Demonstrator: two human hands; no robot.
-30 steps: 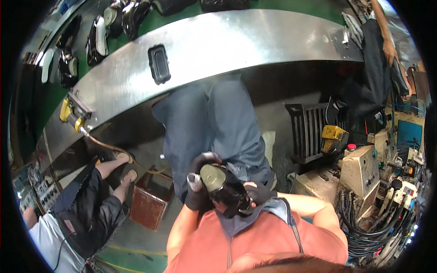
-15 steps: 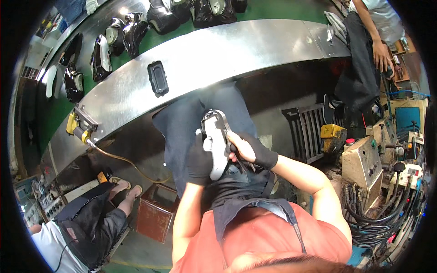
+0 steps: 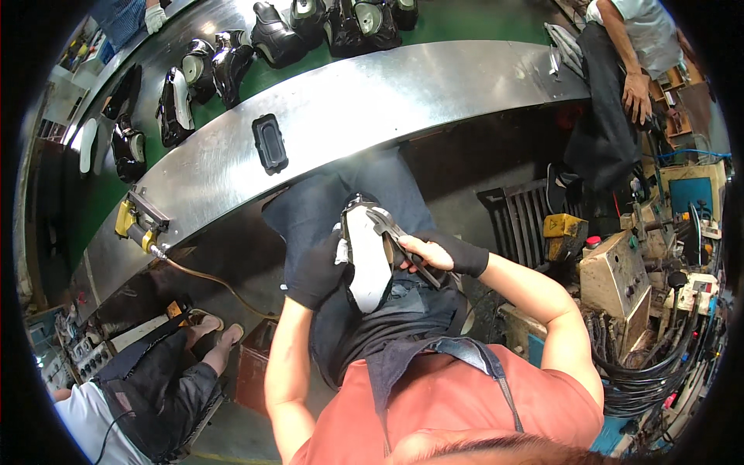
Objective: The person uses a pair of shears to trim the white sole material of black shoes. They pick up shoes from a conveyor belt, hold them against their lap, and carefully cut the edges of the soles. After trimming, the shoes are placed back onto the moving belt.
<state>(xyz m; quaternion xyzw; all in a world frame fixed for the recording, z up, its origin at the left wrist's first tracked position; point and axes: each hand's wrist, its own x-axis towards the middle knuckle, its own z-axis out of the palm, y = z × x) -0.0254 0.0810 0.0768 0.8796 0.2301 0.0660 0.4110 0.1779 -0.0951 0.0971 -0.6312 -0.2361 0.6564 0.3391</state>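
Note:
A black shoe upper with a white sole face (image 3: 368, 267) is turned up over my lap, its narrower end pointing away from me. My left hand (image 3: 314, 275), in a dark glove, grips it along its left side; its fingertips are partly hidden, with something whitish at them. In my right hand (image 3: 442, 253), dark-gloved with bare fingers, is a pair of metal pincers (image 3: 385, 223). Their head lies over the shoe's upper right edge, and the handles run back under my palm. Whether the jaws bite on the edge I cannot tell.
Ahead curves a metal bench rim (image 3: 333, 93) with a black tray (image 3: 270, 143) on it. A yellow air tool (image 3: 136, 226) with a hose hangs at left. Several black shoes (image 3: 231, 66) stand on the green belt. Machinery (image 3: 616, 267) is at right; other people are at both sides.
My left hand has shifted left and the shoe has turned, showing more of its white face. The pincers have come up over its right edge. The shoe stays in my hold.

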